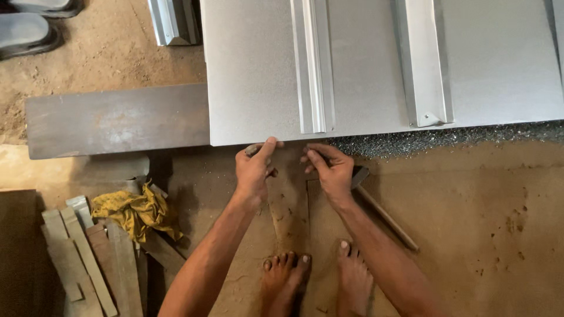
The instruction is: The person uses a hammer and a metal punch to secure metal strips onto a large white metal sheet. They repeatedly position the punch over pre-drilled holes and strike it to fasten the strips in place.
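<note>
Far left, on the dirt floor [482, 223]: stack of flat metal strips [88, 258] w/ a crumpled yellow rag [138, 211] on top, and a dark rusty steel plate [117, 120] lying flat above them. Its right end runs under the big grey galvanised sheet [252, 76], which fills the upper middle and right.

Left hand [254, 170] pinches the sheet's near edge, thumb on top, fingers curled below around something small and dark; can't tell what. Right hand [332, 170] sits just beside it, fingers bent at the same edge, resting over a hammer [382, 214] whose handle slants away to the right on the floor. Whether it grips the hammer head, can't tell.

Sheet looks thin, stiff-ish but likely to flex and buckle if lifted by one corner; edge prob. sharp, so grip flat near the two raised ribs [314, 64], the stiffest parts. Metal shavings [446, 136] litter the floor along the edge at right. Bare feet [317, 273] stand close below the hands.
</note>
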